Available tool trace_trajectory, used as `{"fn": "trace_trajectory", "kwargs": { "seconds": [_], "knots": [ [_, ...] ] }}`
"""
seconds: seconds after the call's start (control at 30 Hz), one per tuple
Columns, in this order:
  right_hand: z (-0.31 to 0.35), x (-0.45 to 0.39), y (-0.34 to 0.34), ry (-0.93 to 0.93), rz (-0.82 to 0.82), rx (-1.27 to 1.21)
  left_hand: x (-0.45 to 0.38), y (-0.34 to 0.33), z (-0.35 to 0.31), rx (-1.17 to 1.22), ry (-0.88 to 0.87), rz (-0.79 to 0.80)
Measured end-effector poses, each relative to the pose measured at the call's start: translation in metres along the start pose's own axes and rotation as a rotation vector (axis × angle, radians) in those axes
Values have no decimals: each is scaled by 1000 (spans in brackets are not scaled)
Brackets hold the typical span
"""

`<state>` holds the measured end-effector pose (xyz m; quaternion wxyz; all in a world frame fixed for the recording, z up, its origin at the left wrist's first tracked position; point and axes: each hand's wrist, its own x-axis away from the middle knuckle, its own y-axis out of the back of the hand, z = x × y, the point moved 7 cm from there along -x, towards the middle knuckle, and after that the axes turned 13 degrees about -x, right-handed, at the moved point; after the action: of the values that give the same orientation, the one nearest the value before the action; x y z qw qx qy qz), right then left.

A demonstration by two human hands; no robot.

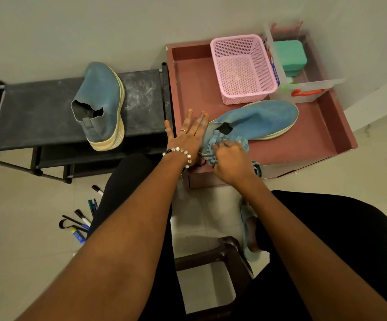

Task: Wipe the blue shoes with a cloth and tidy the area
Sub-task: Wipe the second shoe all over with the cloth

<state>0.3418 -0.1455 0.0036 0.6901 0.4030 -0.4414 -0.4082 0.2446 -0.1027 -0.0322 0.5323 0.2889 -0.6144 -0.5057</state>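
Note:
One blue shoe (259, 120) lies on its side on the reddish-brown table (322, 130), toe pointing right. My left hand (187, 135) rests flat with straight fingers against its heel. My right hand (230, 161) grips a bunched blue patterned cloth (218, 144) pressed against the shoe's heel and opening. A second blue shoe (102, 105) with a cream sole stands on the black shoe rack (37, 112) at the left, apart from both hands.
A pink mesh basket (243, 68) and a clear container (308, 89) with a green box (289, 56) sit at the table's back. Several markers and pens (83, 218) lie on the floor at the left. A dark stool (225, 258) is between my legs.

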Motion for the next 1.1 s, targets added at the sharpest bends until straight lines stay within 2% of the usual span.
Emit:
{"fn": "trace_trajectory", "kwargs": {
  "seconds": [0.1, 0.27, 0.43, 0.5, 0.57, 0.63, 0.7, 0.77, 0.83, 0.93, 1.0, 1.1],
  "knots": [
    [0, -1, -2, 7, -3, 39, -1, 1, 0, 10, -10, 15],
    [6, -20, 0, -85, -15, 108, 1, 9, -4, -14, -31, 19],
    [0, -16, -7, -157, 5, -53, -1, 7, -4, -21, -32, 29],
    [-12, -17, 8, -157, 40, -293, -3, 4, -3, -30, -26, 30],
    [-34, -10, 27, -218, 68, -718, -3, 2, -5, -38, -3, 10],
    [-58, 13, 39, -325, 55, -1142, -1, 7, -8, -86, 39, -80],
    [-85, 37, 38, -445, -43, -1411, 6, 16, -16, -122, 50, -150],
    [-106, 54, 31, -589, -197, -1570, 15, 24, -29, -134, 24, -193],
    [-119, 60, 30, -692, -359, -1728, 22, 33, -41, -195, 2, -318],
    [-126, 56, 48, -612, -617, -1923, 23, 33, -48, -278, -16, -450],
    [-125, 58, 60, -531, -740, -1806, 20, 29, -47, -312, -12, -475],
    [-118, 57, 74, -368, -845, -1397, 14, 23, -40, -360, 17, -441]
  ]
}}
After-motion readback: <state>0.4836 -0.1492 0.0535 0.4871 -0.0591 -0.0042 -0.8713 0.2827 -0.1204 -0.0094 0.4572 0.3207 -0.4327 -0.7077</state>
